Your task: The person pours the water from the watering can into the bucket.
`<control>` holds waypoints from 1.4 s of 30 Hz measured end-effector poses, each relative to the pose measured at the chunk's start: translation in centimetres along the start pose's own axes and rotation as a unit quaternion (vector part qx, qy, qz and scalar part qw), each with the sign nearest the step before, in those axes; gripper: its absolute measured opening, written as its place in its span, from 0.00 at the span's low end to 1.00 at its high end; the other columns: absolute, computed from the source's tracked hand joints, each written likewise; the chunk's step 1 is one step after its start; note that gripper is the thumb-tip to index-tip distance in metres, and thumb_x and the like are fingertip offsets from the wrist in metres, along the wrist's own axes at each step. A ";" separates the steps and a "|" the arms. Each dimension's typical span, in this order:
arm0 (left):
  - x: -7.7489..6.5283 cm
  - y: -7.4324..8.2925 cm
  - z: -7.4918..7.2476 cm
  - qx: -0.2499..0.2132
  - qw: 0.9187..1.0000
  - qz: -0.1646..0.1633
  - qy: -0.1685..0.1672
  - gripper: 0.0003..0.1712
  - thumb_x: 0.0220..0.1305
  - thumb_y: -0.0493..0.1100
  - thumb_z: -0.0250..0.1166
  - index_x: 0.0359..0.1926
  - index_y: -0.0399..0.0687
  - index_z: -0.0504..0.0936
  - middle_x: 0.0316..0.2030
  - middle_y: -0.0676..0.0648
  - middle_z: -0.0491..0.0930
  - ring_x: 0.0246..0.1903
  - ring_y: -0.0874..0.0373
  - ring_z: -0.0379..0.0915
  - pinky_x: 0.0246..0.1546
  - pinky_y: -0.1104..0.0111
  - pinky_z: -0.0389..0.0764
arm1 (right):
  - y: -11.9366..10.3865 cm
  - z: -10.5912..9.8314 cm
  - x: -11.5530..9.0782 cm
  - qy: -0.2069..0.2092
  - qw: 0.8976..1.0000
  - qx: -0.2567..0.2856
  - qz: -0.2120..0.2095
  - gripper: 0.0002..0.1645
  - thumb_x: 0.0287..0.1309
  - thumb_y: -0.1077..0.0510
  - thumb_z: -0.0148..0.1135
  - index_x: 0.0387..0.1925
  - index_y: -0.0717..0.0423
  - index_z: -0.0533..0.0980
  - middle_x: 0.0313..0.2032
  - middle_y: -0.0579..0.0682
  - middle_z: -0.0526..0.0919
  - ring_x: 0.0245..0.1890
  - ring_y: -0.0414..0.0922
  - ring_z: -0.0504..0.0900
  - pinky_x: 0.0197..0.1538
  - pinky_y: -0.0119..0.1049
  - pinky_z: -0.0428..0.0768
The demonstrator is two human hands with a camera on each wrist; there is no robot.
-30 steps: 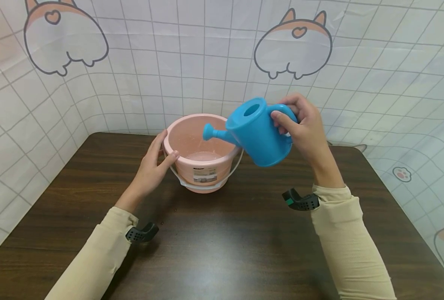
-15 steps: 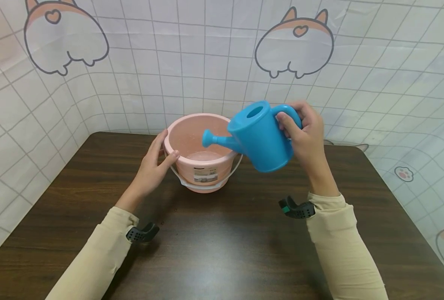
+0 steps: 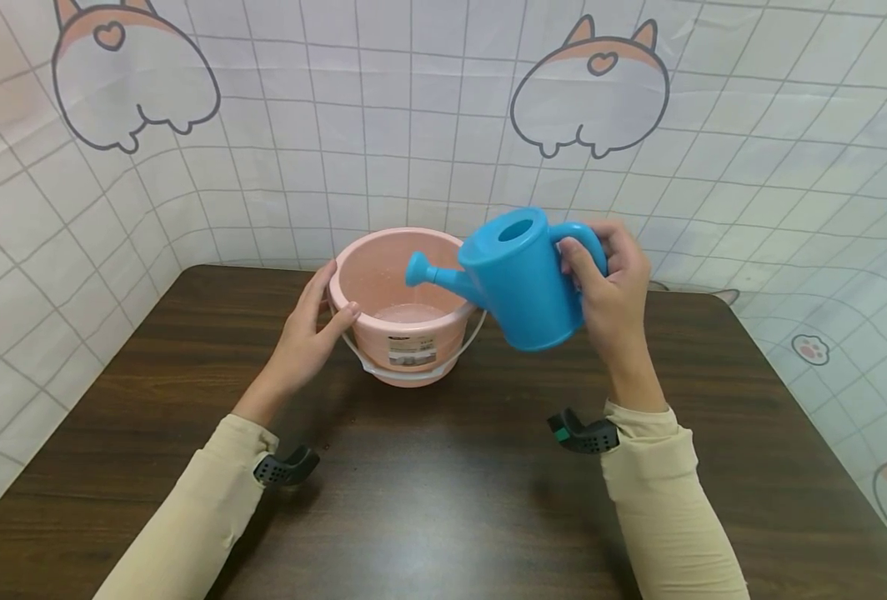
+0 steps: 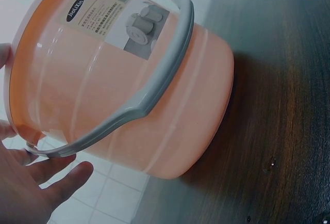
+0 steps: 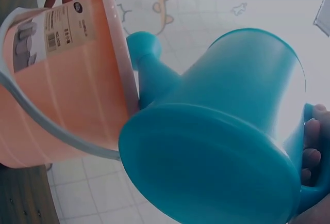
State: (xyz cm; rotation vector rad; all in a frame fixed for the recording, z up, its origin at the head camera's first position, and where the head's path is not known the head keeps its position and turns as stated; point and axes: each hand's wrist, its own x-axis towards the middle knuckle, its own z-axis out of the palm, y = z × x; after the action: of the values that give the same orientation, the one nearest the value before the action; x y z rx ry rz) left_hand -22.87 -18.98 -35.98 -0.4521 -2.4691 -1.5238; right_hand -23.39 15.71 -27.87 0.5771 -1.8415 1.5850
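Observation:
In the head view my left hand point(image 3: 304, 337) rests on the left side of the pink bucket point(image 3: 413, 346), thumb and fingers spread along its rim. The left wrist view shows those fingers fairly straight beside the grey bucket handle point(image 4: 154, 90), which hangs down across the front. My right hand point(image 3: 614, 287) grips the handle of a blue watering can point(image 3: 529, 287), thumb over the top of the loop. The can hangs at the bucket's right side, its spout point(image 3: 443, 279) reaching over the rim. A shallow layer of water point(image 3: 409, 313) shows at the bucket's bottom.
The bucket stands near the back of a dark wooden table point(image 3: 413, 483). Behind it hangs a white gridded cloth point(image 3: 383, 125) with cartoon animal prints. Black bands point(image 3: 286, 468) sit on both sleeves. Small drops lie on the wood near the left wrist.
My right hand has lowered the watering can and drawn it slightly to the right, bringing it a little more upright. The left hand and bucket have stayed in place.

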 end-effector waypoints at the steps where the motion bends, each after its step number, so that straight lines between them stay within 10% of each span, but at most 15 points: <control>1: 0.0 0.0 0.0 0.000 1.000 0.000 0.000 0.41 0.70 0.51 0.56 0.77 0.57 0.46 0.76 0.49 0.47 0.69 0.42 0.57 0.64 0.43 0.64 | 0.0 0.1 -0.1 0.004 1.000 0.006 0.000 0.03 0.65 0.62 0.58 0.39 0.52 0.75 0.26 0.41 0.77 0.25 0.39 0.73 0.33 0.29 0.74; 42: 0.0 -0.1 0.0 0.001 1.000 -0.010 -0.002 0.40 0.70 0.52 0.55 0.77 0.62 0.45 0.76 0.52 0.46 0.68 0.40 0.56 0.60 0.42 0.69 | -0.1 1.1 -0.7 0.071 0.996 0.045 -0.032 0.04 0.61 0.64 0.61 0.36 0.63 0.78 0.22 0.40 0.77 0.22 0.37 0.74 0.30 0.28 0.74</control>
State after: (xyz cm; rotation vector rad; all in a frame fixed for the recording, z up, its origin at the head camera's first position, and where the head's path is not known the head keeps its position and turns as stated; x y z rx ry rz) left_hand -22.91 -19.03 -36.08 -0.4313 -2.4842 -1.5297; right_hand -22.98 14.51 -28.39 0.5441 -1.6389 1.6302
